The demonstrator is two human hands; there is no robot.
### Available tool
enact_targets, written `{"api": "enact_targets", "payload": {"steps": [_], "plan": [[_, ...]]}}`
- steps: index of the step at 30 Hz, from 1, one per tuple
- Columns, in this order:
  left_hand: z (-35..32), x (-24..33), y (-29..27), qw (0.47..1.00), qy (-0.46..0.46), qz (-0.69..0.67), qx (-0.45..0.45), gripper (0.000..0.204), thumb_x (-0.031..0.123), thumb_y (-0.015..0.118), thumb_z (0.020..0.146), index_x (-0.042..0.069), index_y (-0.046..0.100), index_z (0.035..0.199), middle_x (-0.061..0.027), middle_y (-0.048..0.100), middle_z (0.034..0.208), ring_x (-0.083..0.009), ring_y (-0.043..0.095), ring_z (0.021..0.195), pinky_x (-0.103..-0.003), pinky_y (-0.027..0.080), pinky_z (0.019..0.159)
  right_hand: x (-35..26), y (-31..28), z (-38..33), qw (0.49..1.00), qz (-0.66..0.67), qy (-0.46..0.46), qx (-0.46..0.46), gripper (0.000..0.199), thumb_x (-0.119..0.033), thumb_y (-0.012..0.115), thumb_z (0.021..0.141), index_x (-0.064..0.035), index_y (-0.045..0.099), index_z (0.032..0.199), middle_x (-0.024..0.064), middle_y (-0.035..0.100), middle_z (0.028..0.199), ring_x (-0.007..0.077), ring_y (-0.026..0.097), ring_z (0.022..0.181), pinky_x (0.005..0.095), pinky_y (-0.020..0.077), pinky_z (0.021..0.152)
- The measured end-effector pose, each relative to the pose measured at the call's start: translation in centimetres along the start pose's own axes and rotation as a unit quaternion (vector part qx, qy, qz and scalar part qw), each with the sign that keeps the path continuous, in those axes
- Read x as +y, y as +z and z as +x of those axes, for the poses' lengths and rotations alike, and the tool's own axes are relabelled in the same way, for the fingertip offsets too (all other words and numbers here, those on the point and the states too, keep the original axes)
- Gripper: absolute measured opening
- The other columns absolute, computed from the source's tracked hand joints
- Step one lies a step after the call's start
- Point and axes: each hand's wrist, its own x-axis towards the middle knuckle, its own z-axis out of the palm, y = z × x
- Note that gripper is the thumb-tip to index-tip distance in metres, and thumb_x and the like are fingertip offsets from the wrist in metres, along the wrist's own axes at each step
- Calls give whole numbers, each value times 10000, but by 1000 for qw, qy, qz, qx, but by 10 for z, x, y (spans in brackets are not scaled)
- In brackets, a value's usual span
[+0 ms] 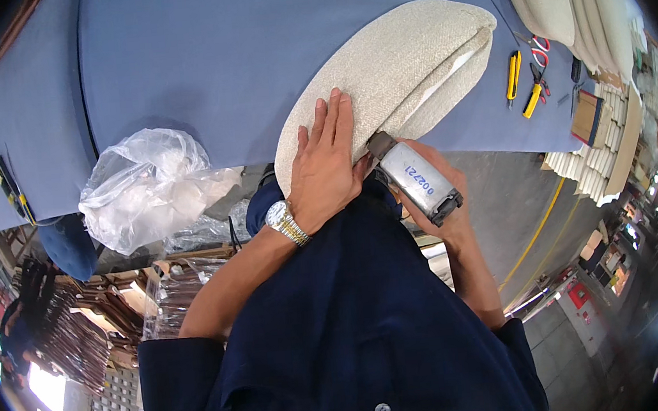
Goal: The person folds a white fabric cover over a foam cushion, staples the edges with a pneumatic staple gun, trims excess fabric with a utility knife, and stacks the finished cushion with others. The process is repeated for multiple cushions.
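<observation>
A beige woven-fabric cushion (379, 64) lies tilted across the near edge of the blue-topped table, its folded seam side facing right. Flat on its left part rests my left hand (324, 163), fingers stretched out, a metal-band watch (287, 223) on the wrist. My right hand (441, 166) is wrapped round a grey staple gun (418, 182). The gun's dark nose meets the cushion's lower edge, close to my left thumb; whether it presses on the fabric I cannot tell. Most of my right fingers are hidden behind the tool.
A clear plastic bag (148, 190) with white stuff inside sits at the table's left edge. On the blue table (176, 62), right of the cushion, lie a yellow cutter knife (514, 78), yellow-handled pliers (533, 95) and red-handled scissors (541, 50). More beige cushions (582, 11) stand at the far right.
</observation>
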Motion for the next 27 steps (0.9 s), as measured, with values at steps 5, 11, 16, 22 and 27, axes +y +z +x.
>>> {"api": "enact_targets", "payload": {"steps": [5,11,16,22,27], "plan": [[-2,-2,2,1000,-2,15,-3,969,114,751,847,-5,187,1625,-226,252,1684,-420,246,1556,-594,346,1190,9,9,-13,999,8,-21,36,590,-188,785,818,-12,636,1362,180,714,1250,293,729,1086,344,552,935],[-3,-6,-3,1000,15,4,1,936,149,748,848,-21,228,1607,-257,267,1667,-464,294,1525,-639,364,1158,4,0,-9,999,45,-29,-8,611,-198,781,810,-23,633,1376,181,712,1273,317,719,1137,370,545,959],[-4,-7,-2,1000,5,-1,-8,969,89,738,844,3,179,1631,-227,261,1679,-425,264,1547,-587,343,1193,-5,0,5,996,70,32,-50,612,-184,776,799,-33,636,1376,180,717,1262,308,720,1138,359,543,959],[-1,-12,-7,1000,20,2,-5,990,108,760,811,-14,201,1618,-240,255,1677,-453,283,1532,-630,366,1167,-5,8,-4,998,53,19,-15,629,-178,776,789,-39,632,1385,195,715,1264,308,720,1143,351,533,985],[-2,-13,-8,1000,24,0,-2,1006,43,752,793,5,192,1628,-234,274,1673,-427,271,1543,-583,361,1186,-3,9,-9,999,32,10,-34,640,-207,779,787,-44,632,1388,205,707,1269,338,715,1145,363,530,991]]}}
